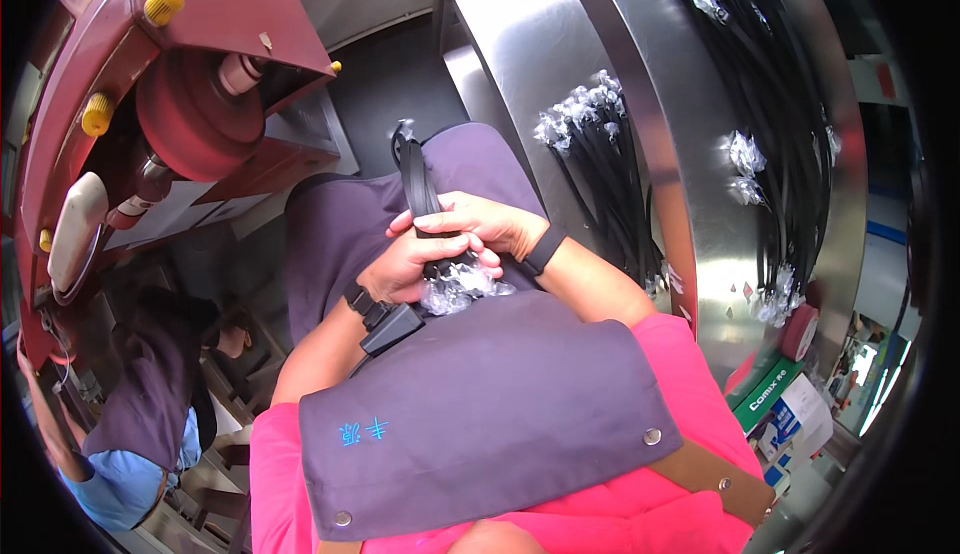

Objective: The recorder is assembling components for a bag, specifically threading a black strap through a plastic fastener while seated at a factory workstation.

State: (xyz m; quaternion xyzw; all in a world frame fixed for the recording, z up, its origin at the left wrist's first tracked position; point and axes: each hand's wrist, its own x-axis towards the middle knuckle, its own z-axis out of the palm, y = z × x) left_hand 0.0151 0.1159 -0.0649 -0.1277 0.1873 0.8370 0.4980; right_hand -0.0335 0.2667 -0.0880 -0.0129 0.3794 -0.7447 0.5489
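Over my lap, both hands close around a bundle of folded black belts (417, 179). Crumpled clear plastic wrap (455, 291) covers their near ends, beneath my fingers. My left hand (403, 266) grips the bundle from the left, just above the wrap. From the right, my right hand (492, 222) lies across the straps, its fingers curled around them and meeting the left fingers. The far end of the bundle bends into a loop with a small shiny tip. My hands hide the middle of the belts.
A red machine with a round wheel (200, 114) stands at left. On the metal shelves (520, 24) at right lie black belts (600, 169) with plastic-wrapped ends and a longer pile (770, 84). A green box (768, 392) sits at lower right. A co-worker in blue (125, 474) is at lower left.
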